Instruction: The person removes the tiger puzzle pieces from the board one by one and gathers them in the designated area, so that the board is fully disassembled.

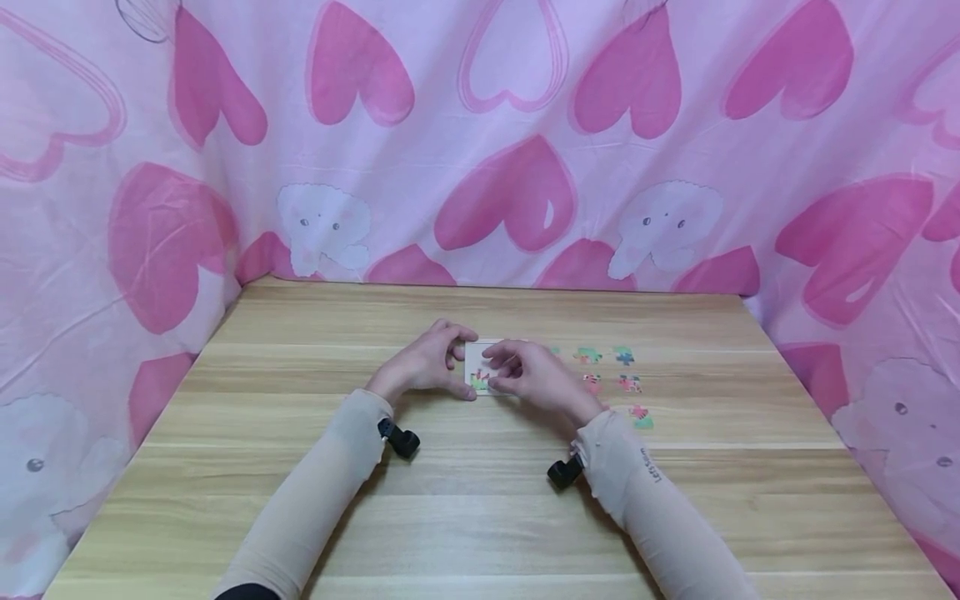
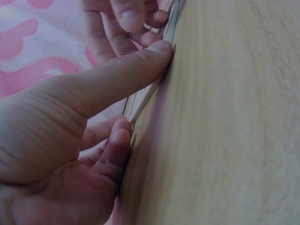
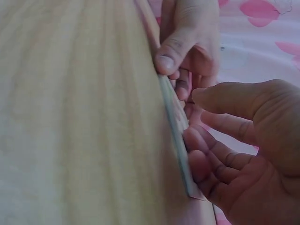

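Observation:
A small white puzzle board (image 1: 474,357) lies flat on the wooden table, with a few coloured pieces showing in its near-left part. My left hand (image 1: 429,358) grips its left side, the thumb at the near corner and the fingers at the far corner. Over the board's right part is my right hand (image 1: 542,377), fingers loosely bent and thumb apart from them. In the right wrist view its lower fingers (image 3: 199,164) rest against the board (image 3: 174,123), and I see nothing between its fingertips. The right hand hides much of the board.
Right of the board lie several loose jigsaw pieces in rough rows, among them a blue-green piece (image 1: 624,356), a red-and-white piece (image 1: 630,383) and a red-green piece (image 1: 641,417). A pink heart-patterned curtain (image 1: 495,200) hangs behind and beside the table (image 1: 480,517).

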The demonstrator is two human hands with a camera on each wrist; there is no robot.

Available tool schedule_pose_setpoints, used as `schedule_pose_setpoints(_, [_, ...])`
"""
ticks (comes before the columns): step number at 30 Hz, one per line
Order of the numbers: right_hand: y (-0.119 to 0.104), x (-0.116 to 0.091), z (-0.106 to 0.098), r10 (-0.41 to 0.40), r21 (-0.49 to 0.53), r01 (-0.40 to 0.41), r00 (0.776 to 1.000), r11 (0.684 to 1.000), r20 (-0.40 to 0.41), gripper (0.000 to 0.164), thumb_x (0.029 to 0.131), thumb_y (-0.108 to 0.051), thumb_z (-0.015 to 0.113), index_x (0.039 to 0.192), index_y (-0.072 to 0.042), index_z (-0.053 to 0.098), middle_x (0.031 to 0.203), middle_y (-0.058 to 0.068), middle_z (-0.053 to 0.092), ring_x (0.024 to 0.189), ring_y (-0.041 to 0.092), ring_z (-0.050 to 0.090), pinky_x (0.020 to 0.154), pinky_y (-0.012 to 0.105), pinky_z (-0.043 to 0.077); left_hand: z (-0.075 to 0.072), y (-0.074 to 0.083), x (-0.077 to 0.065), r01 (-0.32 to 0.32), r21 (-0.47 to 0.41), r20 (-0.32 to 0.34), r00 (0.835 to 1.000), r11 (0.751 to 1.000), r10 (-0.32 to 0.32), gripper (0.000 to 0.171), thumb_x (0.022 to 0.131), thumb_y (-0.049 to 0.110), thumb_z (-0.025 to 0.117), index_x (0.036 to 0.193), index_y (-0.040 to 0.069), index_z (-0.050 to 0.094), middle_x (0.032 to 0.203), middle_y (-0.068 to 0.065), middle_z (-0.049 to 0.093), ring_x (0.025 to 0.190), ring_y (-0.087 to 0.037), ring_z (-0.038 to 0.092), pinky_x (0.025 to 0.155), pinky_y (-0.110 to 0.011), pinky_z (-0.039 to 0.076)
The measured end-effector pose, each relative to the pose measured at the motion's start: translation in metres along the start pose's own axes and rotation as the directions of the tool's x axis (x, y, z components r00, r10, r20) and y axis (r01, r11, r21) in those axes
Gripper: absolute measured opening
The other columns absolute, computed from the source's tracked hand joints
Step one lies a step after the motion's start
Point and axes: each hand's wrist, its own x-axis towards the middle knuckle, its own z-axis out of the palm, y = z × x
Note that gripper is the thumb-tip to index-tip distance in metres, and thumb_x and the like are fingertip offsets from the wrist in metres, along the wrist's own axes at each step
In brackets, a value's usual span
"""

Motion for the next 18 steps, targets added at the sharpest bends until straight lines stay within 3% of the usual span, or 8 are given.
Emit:
schedule_pose_setpoints(9, [0.0022,0.0010,0.0083,-0.047,-0.074,0.045,0.999,0.996,-0.022,0.043,0.099,-0.011,0.085,0.140,-0.005,0.073,0.120,0.008,0.070,0.101,0.017,0.065,0.093,0.036,0.057,0.0004,0.0006,0.0000,-0.005,0.000,0.003,1.000,1.000,0.005,0.101,0.071,0.021,0.109,0.157,0.014,0.056,0.130,-0.007,0.053,0.105,-0.024,0.057,0.092,-0.039,0.052])
schedule_pose_setpoints(18, [0.0031,0.0004,0.0099,-0.054,-0.128,0.054,0.999,0.990,0.002,0.042,0.097,-0.019,0.089,0.137,-0.013,0.077,0.116,0.004,0.064,0.102,0.016,0.060,0.092,0.036,0.053,0.0000,0.0008,-0.0007,-0.009,0.020,0.002,1.000,1.000,0.009,0.101,0.071,0.023,0.109,0.157,0.014,0.056,0.129,-0.007,0.053,0.103,-0.023,0.057,0.091,-0.037,0.051])
